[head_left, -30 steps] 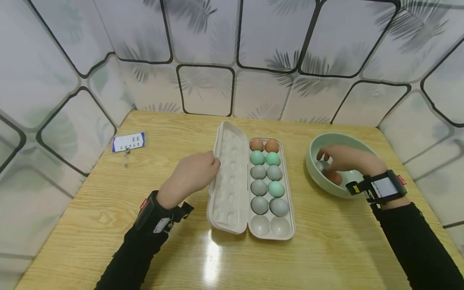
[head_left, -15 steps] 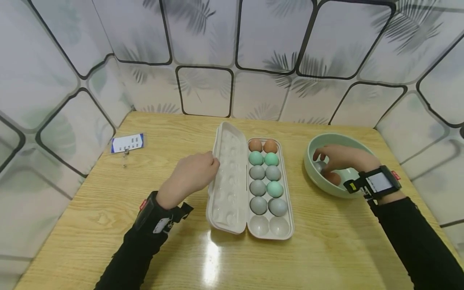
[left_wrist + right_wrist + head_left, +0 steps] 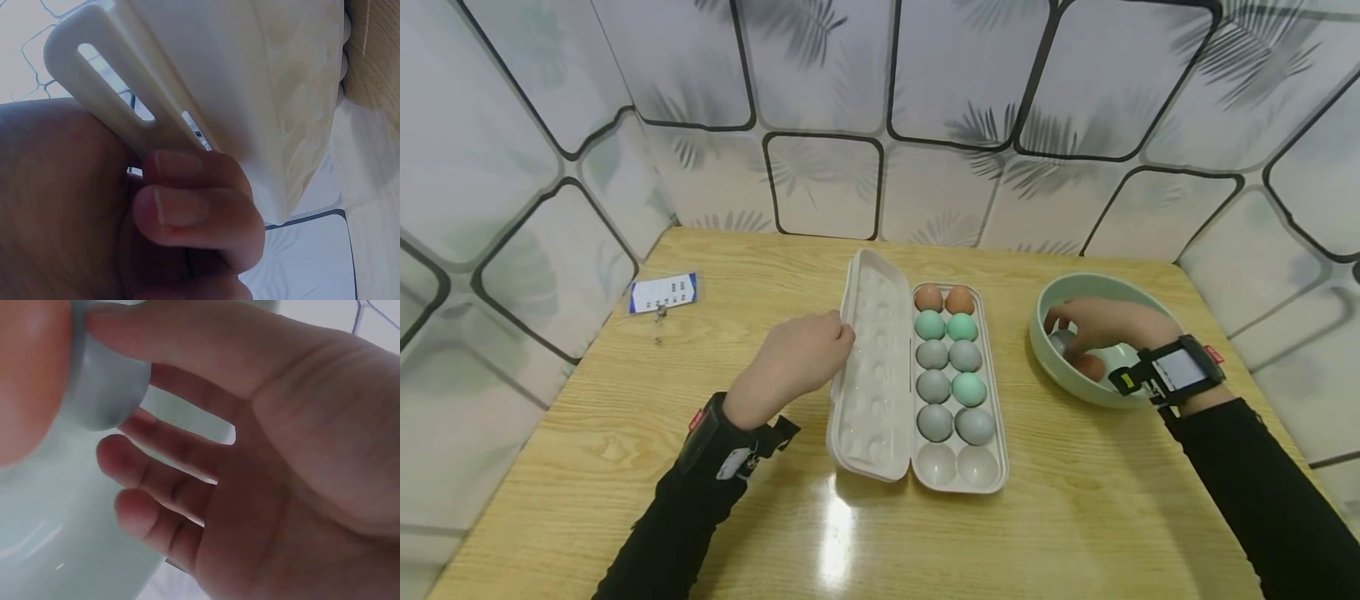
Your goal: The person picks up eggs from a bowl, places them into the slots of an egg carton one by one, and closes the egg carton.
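Note:
My left hand grips the left edge of the raised lid of a white egg carton. In the left wrist view, curled fingers hold the lid beside its slotted edge. Brown, green and grey eggs sit in two columns in the carton's cups. Over at the right, my right hand is down inside a pale green bowl. It pinches a grey egg between the thumb and fingers. A brown egg lies close beside it in the bowl.
A white and blue name badge with a clip lies at the back left of the wooden table. Patterned panels stand around the table's back and sides.
Both hands keep nearly the same places, the left on the lid and the right in the bowl. The right hand's fingers draw in slightly around the grey egg.

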Demonstrator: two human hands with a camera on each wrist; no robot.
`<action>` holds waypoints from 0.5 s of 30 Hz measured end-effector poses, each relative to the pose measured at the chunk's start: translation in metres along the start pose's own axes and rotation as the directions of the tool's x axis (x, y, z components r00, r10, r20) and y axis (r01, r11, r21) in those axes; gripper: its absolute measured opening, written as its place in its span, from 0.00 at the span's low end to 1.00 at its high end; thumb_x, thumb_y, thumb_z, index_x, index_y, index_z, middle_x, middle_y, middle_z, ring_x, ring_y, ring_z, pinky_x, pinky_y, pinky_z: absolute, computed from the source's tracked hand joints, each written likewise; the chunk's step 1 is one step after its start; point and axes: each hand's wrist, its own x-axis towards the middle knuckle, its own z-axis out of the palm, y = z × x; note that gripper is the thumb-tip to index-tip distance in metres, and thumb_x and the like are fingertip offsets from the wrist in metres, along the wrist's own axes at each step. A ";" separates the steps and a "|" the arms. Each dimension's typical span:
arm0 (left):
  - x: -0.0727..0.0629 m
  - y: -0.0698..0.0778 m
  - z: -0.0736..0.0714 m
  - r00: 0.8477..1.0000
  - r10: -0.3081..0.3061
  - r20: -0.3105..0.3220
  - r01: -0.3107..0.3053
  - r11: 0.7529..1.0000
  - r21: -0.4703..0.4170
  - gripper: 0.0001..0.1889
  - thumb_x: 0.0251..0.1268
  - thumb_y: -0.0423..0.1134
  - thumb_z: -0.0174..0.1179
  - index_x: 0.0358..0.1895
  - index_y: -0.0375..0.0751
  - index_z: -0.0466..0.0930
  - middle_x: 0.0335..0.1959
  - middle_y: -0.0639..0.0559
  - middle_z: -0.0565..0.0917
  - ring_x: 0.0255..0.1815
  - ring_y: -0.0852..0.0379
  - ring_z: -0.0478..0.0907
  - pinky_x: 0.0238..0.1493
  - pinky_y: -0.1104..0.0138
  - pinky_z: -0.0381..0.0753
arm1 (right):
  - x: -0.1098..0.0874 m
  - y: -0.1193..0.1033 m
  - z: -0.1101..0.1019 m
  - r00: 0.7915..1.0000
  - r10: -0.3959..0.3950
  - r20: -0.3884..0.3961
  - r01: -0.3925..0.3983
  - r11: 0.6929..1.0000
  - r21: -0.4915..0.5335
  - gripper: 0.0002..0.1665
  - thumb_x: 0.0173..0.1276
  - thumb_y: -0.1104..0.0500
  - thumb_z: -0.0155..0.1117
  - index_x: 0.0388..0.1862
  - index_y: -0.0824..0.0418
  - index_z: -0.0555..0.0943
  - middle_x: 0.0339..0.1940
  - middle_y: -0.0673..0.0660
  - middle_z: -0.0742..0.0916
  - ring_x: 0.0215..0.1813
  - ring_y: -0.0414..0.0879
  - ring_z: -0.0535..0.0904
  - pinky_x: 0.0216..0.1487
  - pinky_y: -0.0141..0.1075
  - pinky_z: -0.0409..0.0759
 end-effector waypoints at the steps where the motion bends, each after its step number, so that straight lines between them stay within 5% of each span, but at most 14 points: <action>1: 0.000 0.000 0.000 1.000 0.000 0.000 0.000 1.000 0.001 0.20 0.81 0.45 0.37 0.34 0.40 0.75 0.23 0.51 0.71 0.24 0.53 0.72 0.25 0.62 0.70 | 0.001 0.000 0.000 1.000 -0.005 0.007 0.005 1.000 -0.008 0.25 0.54 0.62 0.72 0.54 0.60 0.82 0.52 0.63 0.84 0.55 0.59 0.81 0.54 0.54 0.79; 15: 0.001 0.000 0.001 1.000 0.002 0.003 -0.002 1.000 -0.006 0.20 0.81 0.45 0.37 0.36 0.40 0.76 0.24 0.51 0.72 0.24 0.54 0.72 0.24 0.63 0.70 | 0.011 -0.002 0.007 0.999 -0.022 0.025 0.024 0.996 -0.088 0.26 0.54 0.70 0.71 0.54 0.67 0.80 0.47 0.65 0.83 0.46 0.56 0.81 0.48 0.52 0.79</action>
